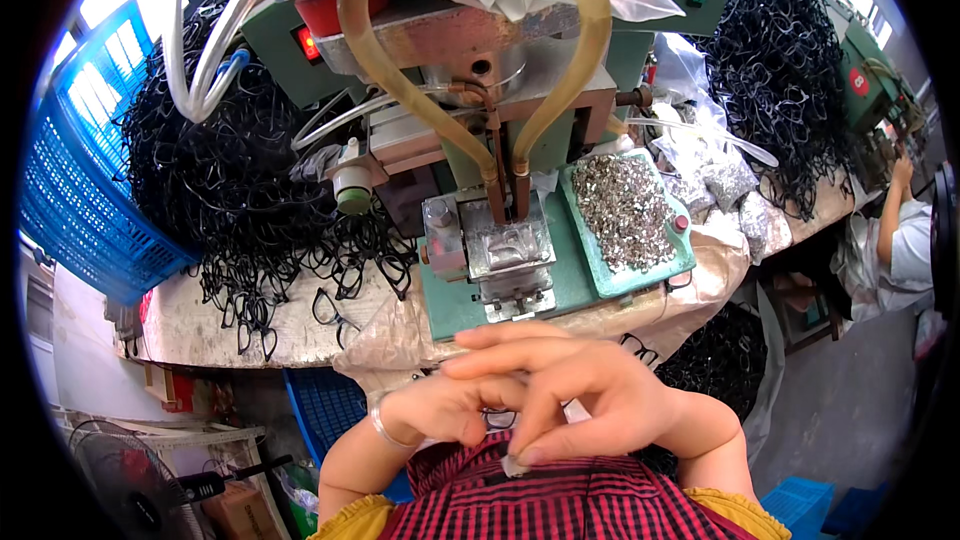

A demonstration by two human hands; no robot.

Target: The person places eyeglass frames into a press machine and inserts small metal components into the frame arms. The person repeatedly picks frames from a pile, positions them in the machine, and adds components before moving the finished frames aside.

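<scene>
My left hand [435,408] and my right hand [600,395] meet in front of my red checked apron [560,510], just short of the press. The left fingers are curled closed beside a thin black eyeglass frame [499,418], mostly hidden between the hands. Thumb and forefinger of the right hand pinch together low down, with a small pale piece [514,465] at their tips; its kind is unclear. The other right fingers stretch over the left hand. Beyond them stands the press's metal fixture [508,248], under two brown tubes [520,185].
A green tray [683,262] of small shiny metal parts sits right of the fixture. Black eyeglass frames heap up at left [240,170] and far right [770,70]. A blue basket [90,180] leans left; a fan [130,490] stands below. Another person's arm [893,210] works at right.
</scene>
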